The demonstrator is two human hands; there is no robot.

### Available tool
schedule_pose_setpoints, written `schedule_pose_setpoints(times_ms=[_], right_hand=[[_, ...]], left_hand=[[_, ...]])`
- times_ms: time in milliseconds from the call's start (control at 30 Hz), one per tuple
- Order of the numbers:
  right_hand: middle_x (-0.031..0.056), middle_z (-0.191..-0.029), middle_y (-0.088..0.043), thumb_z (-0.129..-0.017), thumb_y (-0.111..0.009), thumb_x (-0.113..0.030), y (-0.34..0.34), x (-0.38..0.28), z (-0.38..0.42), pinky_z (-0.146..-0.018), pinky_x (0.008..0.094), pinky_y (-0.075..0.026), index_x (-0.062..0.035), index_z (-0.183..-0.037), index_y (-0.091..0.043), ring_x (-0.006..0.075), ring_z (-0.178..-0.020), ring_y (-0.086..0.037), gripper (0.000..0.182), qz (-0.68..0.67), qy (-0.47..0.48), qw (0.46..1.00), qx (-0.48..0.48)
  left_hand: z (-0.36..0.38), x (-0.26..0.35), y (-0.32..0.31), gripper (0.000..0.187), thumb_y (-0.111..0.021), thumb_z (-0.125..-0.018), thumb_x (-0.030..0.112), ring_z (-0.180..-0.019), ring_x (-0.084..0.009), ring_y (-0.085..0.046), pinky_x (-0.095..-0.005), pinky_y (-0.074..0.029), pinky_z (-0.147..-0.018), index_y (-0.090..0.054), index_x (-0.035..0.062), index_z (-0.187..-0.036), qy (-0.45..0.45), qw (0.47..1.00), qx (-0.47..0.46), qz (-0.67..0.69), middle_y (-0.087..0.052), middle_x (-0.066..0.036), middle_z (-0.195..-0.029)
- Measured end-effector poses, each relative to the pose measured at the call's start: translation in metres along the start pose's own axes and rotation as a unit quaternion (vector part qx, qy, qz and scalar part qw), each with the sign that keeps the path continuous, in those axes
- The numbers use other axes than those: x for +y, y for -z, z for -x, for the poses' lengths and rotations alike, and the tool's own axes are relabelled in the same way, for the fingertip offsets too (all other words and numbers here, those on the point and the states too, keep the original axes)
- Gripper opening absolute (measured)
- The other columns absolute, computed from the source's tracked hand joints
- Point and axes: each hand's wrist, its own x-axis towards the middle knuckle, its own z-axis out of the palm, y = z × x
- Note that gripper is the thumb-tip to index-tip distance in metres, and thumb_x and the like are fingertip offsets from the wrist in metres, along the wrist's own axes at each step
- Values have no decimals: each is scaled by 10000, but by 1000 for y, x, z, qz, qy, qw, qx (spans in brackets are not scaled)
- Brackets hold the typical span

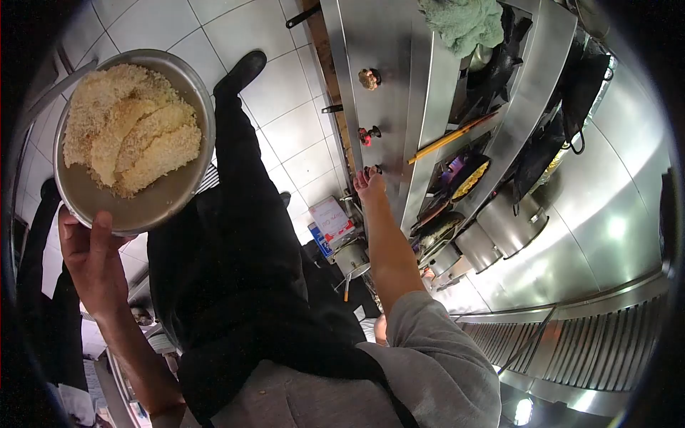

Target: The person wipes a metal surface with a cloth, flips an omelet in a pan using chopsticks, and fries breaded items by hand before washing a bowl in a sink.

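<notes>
A round metal bowl (143, 207) holds several pale, crumb-coated pieces (132, 128). At its rim, my left hand (93, 260) grips the bowl with the thumb over the edge. Across the view, my right hand (369, 184) has its fingers closed at a control knob (372, 170) on the stove's steel front. Beyond that knob sit a red knob (369, 135) and a brass-coloured knob (369, 79). A small pan (471, 178) with yellow food stands over a bluish flame on the stove, to the right of my right hand.
Long yellowish sticks (453, 137) lie across the stove edge. A green cloth (464, 25) is at the top. Large steel pots (510, 221) and dark woks (546, 146) stand at the back. Another person's dark-clad leg (64, 321) is at the far left. White tiles (285, 107) cover the floor.
</notes>
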Motion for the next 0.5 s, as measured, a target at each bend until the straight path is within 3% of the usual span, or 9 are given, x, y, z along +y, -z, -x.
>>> schedule_pose_setpoints(times_ms=[233,333,500], right_hand=[[-28,-1024,-552,-901,-496,-349,-1,-1,9,-848,386,-344,-162,-1028,-544,158,-961,-514,231,24,-5,1000,-10],[1,-902,-567,-888,-534,-295,-3,-3,8,-762,394,-403,-167,-918,-560,181,-886,-550,134,27,-6,1000,14],[-6,-886,-565,-884,-539,-303,-1,-2,6,-757,379,-408,-163,-900,-562,174,-871,-548,143,30,-9,999,21]], left_hand=[[-3,7,-14,181,-562,-851,70,-871,-168,-589,-340,-555,-699,-450,61,-992,-14,1000,18,-3,-548,-100,-1007],[-5,7,-15,175,-562,-851,72,-869,-167,-591,-344,-558,-701,-452,64,-988,-18,1000,3,-3,-551,-98,-1000],[-8,9,-20,172,-563,-850,72,-875,-170,-593,-347,-564,-702,-452,65,-982,-26,1000,-6,-14,-553,-100,-1002]])
